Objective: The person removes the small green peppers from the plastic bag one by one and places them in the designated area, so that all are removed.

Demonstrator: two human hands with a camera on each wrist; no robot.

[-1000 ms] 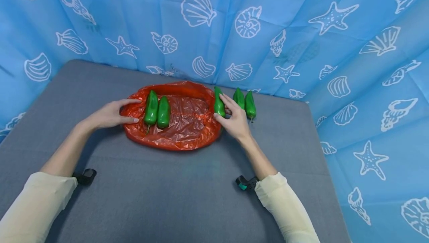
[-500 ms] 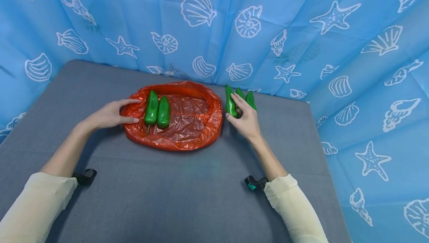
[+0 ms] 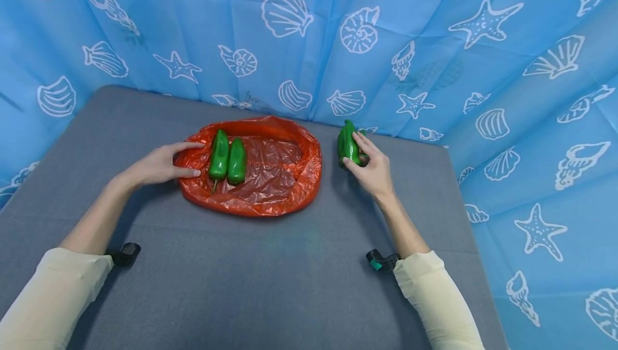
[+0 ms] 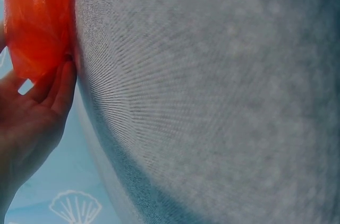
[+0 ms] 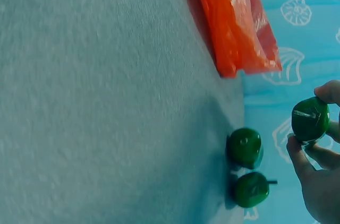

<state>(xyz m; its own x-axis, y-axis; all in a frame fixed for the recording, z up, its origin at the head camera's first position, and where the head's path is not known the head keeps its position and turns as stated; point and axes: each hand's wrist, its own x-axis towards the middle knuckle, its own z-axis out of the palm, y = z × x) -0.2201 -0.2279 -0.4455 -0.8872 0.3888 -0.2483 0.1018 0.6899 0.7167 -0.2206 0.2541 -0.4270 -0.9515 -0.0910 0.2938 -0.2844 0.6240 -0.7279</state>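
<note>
A red plastic bag (image 3: pixel 270 209) stands with its mouth spread wide. Two green peppers, one (image 3: pixel 219 159) with a stem and another (image 3: pixel 237 163) beside it, lie at its left inside. My left hand (image 3: pixel 159 165) grips the bag's left rim, thumb and fingers around the plastic (image 4: pixel 40 27). Right of the bag, my right hand (image 3: pixel 375 170) pinches a green pepper (image 5: pixel 309 120) between thumb and fingers, raised over the table. Behind it, two more green peppers, one (image 5: pixel 245 148) above the other (image 5: pixel 252 189) in the right wrist view, rest on the table, mostly hidden in the head view.
The table has a grey cloth cover (image 3: pixel 270 285). A blue curtain (image 3: pixel 309 44) with white shells and starfish hangs along its back and right edges. Black wrist devices, one at the left sleeve (image 3: pixel 124 254) and one at the right (image 3: pixel 381 260), sit above the tabletop.
My right hand has moved rightward with the pepper, from the bag's right rim to over the two peppers on the table. My left hand and the bag stay in place.
</note>
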